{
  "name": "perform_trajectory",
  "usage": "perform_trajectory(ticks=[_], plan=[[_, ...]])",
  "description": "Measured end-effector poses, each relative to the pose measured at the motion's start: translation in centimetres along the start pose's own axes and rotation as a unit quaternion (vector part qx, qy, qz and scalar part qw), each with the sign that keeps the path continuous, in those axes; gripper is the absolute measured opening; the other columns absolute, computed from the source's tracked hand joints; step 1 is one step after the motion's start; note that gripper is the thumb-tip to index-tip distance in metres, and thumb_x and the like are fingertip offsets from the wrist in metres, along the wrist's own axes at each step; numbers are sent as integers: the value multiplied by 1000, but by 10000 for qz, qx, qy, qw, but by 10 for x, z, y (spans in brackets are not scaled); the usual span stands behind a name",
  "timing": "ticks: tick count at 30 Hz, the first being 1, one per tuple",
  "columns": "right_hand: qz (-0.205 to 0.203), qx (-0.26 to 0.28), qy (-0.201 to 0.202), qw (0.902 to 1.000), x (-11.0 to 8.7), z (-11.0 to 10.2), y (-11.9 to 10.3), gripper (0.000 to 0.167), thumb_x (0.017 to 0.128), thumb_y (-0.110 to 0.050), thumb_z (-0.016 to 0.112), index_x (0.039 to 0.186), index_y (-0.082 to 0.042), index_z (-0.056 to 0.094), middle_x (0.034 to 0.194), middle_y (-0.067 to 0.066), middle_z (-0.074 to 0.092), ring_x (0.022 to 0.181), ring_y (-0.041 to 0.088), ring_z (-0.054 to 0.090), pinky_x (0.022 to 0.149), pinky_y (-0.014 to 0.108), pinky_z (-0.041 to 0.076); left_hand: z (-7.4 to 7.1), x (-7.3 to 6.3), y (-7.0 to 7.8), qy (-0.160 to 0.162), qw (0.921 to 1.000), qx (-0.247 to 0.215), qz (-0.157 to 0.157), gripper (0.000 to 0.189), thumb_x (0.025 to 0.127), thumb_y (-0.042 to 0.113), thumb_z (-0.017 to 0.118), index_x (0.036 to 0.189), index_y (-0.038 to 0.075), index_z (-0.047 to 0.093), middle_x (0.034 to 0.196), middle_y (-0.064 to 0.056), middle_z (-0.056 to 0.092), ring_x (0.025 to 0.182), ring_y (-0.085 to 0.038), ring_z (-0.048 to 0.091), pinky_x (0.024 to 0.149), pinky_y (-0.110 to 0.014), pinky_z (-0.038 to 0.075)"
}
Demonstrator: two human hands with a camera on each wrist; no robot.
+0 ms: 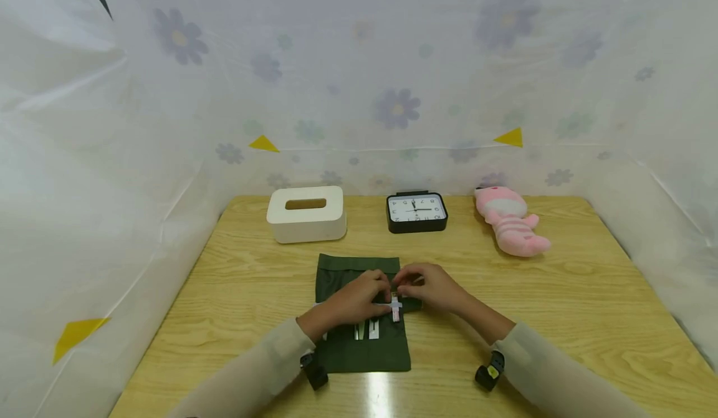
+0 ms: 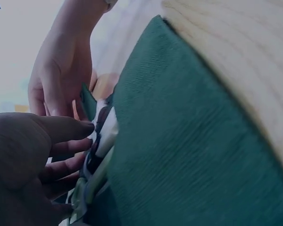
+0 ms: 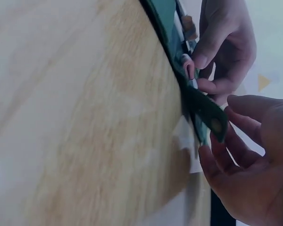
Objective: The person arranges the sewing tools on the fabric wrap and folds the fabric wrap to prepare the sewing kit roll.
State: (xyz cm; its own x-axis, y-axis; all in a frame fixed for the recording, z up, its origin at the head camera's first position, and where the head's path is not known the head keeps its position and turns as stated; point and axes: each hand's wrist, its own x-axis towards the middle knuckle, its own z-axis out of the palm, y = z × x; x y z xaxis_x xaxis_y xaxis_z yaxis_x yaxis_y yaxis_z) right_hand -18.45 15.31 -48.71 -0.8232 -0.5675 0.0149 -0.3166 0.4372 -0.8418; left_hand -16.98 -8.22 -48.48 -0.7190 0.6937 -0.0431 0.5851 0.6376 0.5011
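Observation:
On the table lies an unfolded dark green fabric pouch point(image 1: 364, 361), with slim metal tools point(image 1: 373, 329) tucked into its pockets. A small pink and white stick point(image 1: 396, 313) with a metallic end stands at its right side. Across the pouch reaches my left hand point(image 1: 356, 298), thumb and index tips right at the stick's left edge. My right hand point(image 1: 436, 287) bends its thumb and fingers over the stick's upper end. In the right wrist view its fingertips surround a green tab point(image 3: 210, 113) with a snap; I cannot tell whether they pinch it.
Behind the pouch stand a white tissue box point(image 1: 307, 223) and a black-framed clock point(image 1: 417, 212). A pink plush toy point(image 1: 513, 223) lies at the back right of the wooden table point(image 1: 561, 318). Flower-printed white sheeting point(image 1: 348, 81) encloses the back and sides.

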Motion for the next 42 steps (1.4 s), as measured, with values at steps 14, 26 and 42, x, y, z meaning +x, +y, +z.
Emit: perform_trajectory(ticks=[14,26,42], plan=[[5,-701,821,9942,-48,6,-20,21,95,-16,76,116,-13,74,110,-2,70,104,19,66,89,40,57,-36,-18,-20,620,9980,127,-51,23,101,22,70,123,14,68,130,-4,60,117,-23,59,94,-42,53],[-526,67,445,9976,-82,36,-14,18,94,-17,78,111,-12,74,102,-2,70,88,5,64,77,27,58,-54,-30,-74,1386,9868,751,-357,17,96,10,74,113,10,74,115,-3,69,109,-23,65,95,-43,54],[-585,160,33,9982,-90,56,-11,16,92,-17,80,106,-16,74,97,-7,68,83,1,62,71,24,55,-51,-33,-106,1523,9825,728,-784,10,94,4,75,103,7,77,105,-6,68,102,-24,62,91,-43,52]])
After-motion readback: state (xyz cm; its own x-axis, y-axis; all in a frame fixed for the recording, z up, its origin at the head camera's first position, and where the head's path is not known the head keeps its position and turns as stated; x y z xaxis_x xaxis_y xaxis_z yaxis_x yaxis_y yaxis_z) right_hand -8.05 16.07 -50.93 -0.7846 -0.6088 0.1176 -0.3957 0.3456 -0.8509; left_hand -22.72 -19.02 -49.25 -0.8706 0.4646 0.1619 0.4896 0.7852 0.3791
